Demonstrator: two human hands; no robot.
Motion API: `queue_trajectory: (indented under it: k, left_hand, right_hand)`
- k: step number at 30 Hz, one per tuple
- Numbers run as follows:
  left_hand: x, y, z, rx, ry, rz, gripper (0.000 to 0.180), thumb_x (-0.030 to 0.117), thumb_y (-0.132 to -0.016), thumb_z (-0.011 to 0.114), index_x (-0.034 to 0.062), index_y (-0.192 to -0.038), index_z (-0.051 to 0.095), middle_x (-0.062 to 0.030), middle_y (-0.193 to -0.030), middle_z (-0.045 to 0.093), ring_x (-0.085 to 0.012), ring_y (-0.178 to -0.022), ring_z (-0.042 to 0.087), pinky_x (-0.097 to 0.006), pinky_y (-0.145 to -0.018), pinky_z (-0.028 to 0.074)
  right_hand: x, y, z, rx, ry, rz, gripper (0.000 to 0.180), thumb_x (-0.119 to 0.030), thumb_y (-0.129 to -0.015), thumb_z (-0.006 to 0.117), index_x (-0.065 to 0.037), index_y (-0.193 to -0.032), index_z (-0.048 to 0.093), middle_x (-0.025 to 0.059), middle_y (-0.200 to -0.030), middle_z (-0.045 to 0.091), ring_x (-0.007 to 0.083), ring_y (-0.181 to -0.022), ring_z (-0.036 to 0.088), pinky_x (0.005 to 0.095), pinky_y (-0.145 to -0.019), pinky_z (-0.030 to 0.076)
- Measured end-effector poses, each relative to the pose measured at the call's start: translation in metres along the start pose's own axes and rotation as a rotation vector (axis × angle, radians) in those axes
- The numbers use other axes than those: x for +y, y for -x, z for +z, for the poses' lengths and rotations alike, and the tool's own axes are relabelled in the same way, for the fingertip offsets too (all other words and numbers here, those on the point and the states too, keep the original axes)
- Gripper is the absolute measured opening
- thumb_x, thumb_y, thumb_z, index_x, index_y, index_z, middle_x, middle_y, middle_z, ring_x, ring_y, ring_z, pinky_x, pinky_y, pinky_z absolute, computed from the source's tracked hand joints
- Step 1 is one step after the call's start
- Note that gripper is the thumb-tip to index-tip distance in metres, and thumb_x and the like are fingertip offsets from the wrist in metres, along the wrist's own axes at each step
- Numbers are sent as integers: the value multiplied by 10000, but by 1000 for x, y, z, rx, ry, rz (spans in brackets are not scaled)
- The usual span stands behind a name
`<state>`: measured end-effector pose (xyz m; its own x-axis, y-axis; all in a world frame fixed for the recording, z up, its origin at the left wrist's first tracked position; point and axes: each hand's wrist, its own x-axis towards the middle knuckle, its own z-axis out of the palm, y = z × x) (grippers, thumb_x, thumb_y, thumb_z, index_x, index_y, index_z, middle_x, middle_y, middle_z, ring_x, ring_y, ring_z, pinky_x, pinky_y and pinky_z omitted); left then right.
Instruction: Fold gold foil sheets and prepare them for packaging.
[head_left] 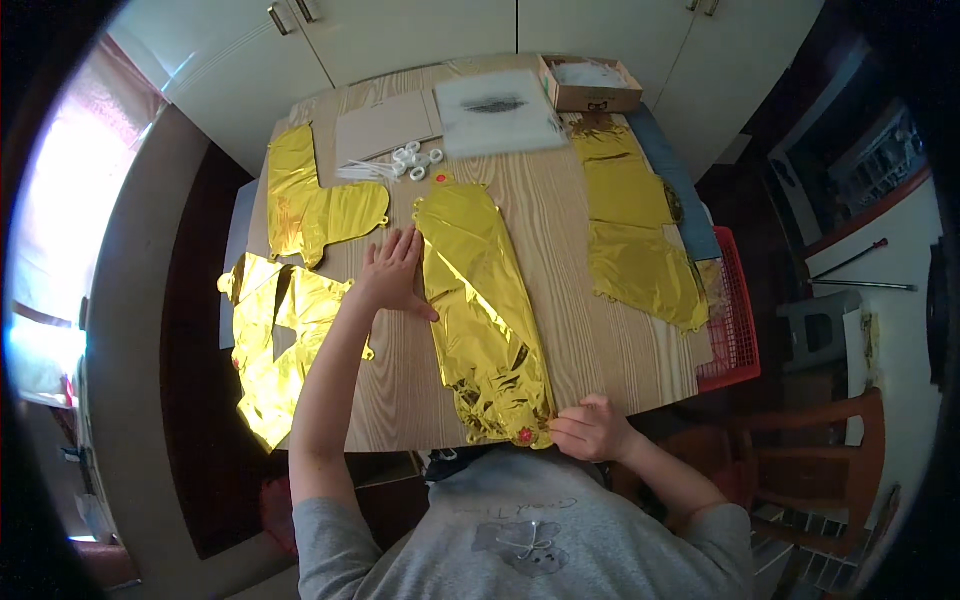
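Note:
A long, flat gold foil balloon (478, 300) lies uninflated down the middle of the table, its near end crinkled and marked with a small red flower shape. My left hand (393, 272) rests with fingers spread along its left edge, thumb toward the foil. At the near right corner, my right hand (592, 430) is closed, pinching the balloon's edge. An L-shaped gold foil balloon (300, 205) is beyond my left hand. Nearer, left of my forearm and partly behind it, lies another gold balloon (265, 350) with a triangular hole.
Another gold foil balloon (635, 210) lies at the right. White plastic rings (412, 160) and straws (362, 172) sit near the back, beside grey card (385, 128) and a white sheet (500, 115). An open box (590, 85) stands behind; a red basket (733, 310) adjoins the right edge.

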<state>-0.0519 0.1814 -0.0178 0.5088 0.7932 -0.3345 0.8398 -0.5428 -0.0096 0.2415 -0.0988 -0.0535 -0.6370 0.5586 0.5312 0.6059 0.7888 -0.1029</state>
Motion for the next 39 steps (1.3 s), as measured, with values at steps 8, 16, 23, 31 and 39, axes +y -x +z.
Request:
queue_trajectory:
  k: [8, 16, 23, 31, 39]
  left_hand:
    - [-1, -1, 1, -1, 20, 3, 1495, 712, -384, 791, 20, -1489, 59, -129, -1564, 94, -327, -1443, 78, -579, -1117, 163]
    - [-1, 1, 0, 2, 12, 8, 1498, 717, -383, 789, 15, -1487, 58, -148, -1559, 110, -337, -1440, 80, -584, -1111, 166]
    - [-11, 1, 2, 20, 91, 12, 1447, 732, -440, 764, 28, -1490, 60, -142, -1561, 106, -344, -1435, 109, -578, -1117, 157]
    - [-115, -88, -60, 475, 357, -191, 541, 415, -791, 658, -3, -1131, 606, -189, -1194, 602, -346, -1091, 583, -413, -901, 477]
    - [-241, -166, -57, 432, 430, -676, 394, 313, -735, 663, 21, -1000, 671, -185, -1062, 661, -342, -969, 640, -418, -799, 516]
  right_hand:
    - [-1, -2, -3, 12, -2, 1, 98, -213, -750, 625, -173, -839, 634, -81, -956, 607, 101, -968, 540, 320, -824, 404]
    - [0, -1, -5, 24, 3, -18, 83, -214, -744, 637, -174, -817, 628, -78, -947, 602, 101, -971, 536, 326, -828, 402]
    - [-1, -1, -5, 5, -118, 30, 339, -411, -742, 698, -171, -960, 600, -35, -996, 585, 131, -960, 537, 363, -821, 395]
    - [1, 8, -4, 85, -125, 212, 456, -507, -728, 698, -178, -1025, 590, -10, -1006, 579, 186, -903, 545, 398, -801, 413]
    - [-2, -2, 2, 43, -128, 310, 405, -444, -727, 704, -184, -1021, 604, -16, -998, 593, 172, -884, 554, 381, -832, 417]
